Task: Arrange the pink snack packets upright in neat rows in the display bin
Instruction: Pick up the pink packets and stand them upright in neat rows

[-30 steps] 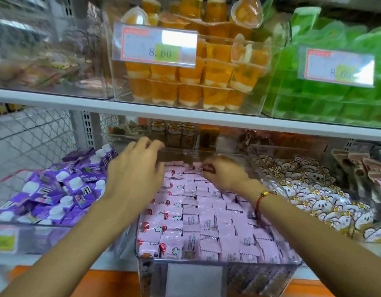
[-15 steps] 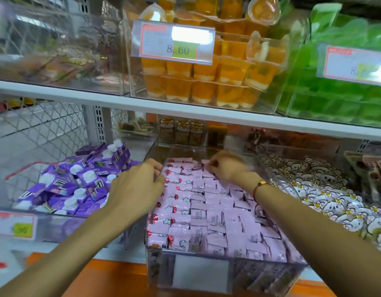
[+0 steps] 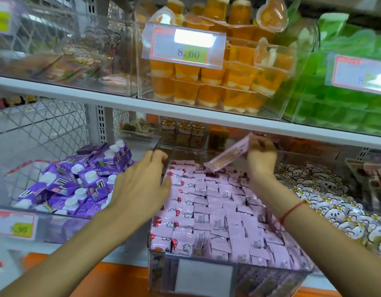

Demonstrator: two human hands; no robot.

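The right hand (image 3: 261, 156) now holds one flat pink foil snack packet (image 3: 228, 154) lifted clear of the rows, pinched by its upper end between fingertips and thumb, with the packet slanting down toward eight o'clock and its lower corner just above the back row. A second ago that hand was pressed low among the packets at the far end of the bin; it has since risen with this single packet. The left hand (image 3: 140, 187) has slid from the back left corner to the bin's left edge, at about nine o'clock of the stock, fingers spread fairly wide and relaxed, the thumb touching the outermost packets and gripping nothing.

The clear plastic display bin (image 3: 206, 277) sits on the lower shelf at six o'clock in view, and the pink snack packets (image 3: 217, 213) already stand upright in close rows across nearly all of it. Purple cartons with white caps (image 3: 82, 181) fill the bin at nine o'clock.

Pulling one packet out suggests a misfit being corrected: it likely needs turning upright and slotting into the back row, at twelve o'clock, while the left hand steadies the neighbours.
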